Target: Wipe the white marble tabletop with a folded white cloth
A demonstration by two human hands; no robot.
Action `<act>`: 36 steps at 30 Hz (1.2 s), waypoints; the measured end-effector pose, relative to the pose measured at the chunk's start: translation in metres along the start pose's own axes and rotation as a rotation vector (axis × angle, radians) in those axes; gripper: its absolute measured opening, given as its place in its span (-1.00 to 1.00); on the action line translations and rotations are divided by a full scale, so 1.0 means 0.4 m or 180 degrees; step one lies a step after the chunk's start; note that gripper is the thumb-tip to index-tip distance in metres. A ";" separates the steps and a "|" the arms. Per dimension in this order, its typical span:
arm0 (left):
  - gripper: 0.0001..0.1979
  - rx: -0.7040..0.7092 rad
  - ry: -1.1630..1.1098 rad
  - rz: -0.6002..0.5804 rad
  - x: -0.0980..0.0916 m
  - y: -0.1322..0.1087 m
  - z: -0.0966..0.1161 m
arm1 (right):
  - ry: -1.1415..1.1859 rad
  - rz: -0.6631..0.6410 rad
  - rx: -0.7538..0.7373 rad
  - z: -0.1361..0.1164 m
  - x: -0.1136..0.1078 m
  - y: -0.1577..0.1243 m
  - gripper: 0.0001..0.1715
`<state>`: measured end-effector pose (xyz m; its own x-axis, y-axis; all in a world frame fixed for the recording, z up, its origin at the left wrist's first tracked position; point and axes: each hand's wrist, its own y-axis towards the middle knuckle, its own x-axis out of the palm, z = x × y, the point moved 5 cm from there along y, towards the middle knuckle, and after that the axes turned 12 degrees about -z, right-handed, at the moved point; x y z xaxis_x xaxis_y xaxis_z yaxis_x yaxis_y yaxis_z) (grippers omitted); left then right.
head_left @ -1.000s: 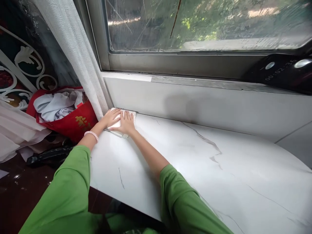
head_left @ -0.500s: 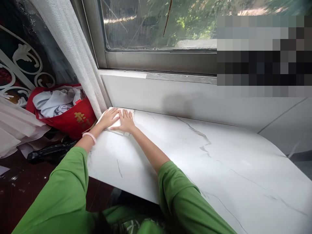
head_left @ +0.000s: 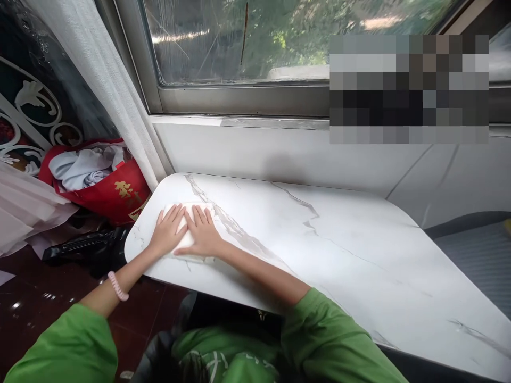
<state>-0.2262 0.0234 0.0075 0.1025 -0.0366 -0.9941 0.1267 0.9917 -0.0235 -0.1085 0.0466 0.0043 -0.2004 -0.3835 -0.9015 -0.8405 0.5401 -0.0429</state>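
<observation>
A white cloth (head_left: 184,241) is spread flat on the left part of a white marble-patterned table (head_left: 339,276). My left hand (head_left: 168,232) lies flat on the cloth's left side, fingers stretched out. Beside it, my right hand (head_left: 203,233) presses flat on the cloth with its fingers apart and the thumb pointing left. Much of the cloth is hidden under both hands. A pink coiled band (head_left: 118,286) circles my left wrist.
Left of the table stands a red bag (head_left: 130,186) stuffed with pale clothes, with a black plastic bag (head_left: 88,247) below it. A white curtain (head_left: 91,74) hangs by the window (head_left: 223,48). A grey ribbed seat (head_left: 475,260) is at the right. A pixelated patch covers the upper right.
Both hands and the cloth have moved from the table's far left corner back toward me. The view has shifted slightly right, showing the grey seat.
</observation>
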 end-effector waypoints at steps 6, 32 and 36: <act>-0.45 0.0036 0.0064 0.0076 0.006 -0.123 0.090 | 0.0026 0.0066 -0.0131 -0.059 0.032 -0.122 0.42; -0.53 0.0222 -0.0287 -0.0002 -0.010 0.474 0.029 | -0.0399 0.0314 0.0497 0.362 -0.153 0.164 0.33; -0.55 0.0293 -0.0327 -0.0012 -0.013 0.497 0.027 | -0.0396 0.0352 0.0528 0.384 -0.158 0.175 0.31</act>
<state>-0.1908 0.2194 0.0093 0.2017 -0.0573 -0.9778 0.2169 0.9761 -0.0125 -0.0775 0.2235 -0.0080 -0.2145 -0.2255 -0.9503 -0.7206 0.6934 -0.0020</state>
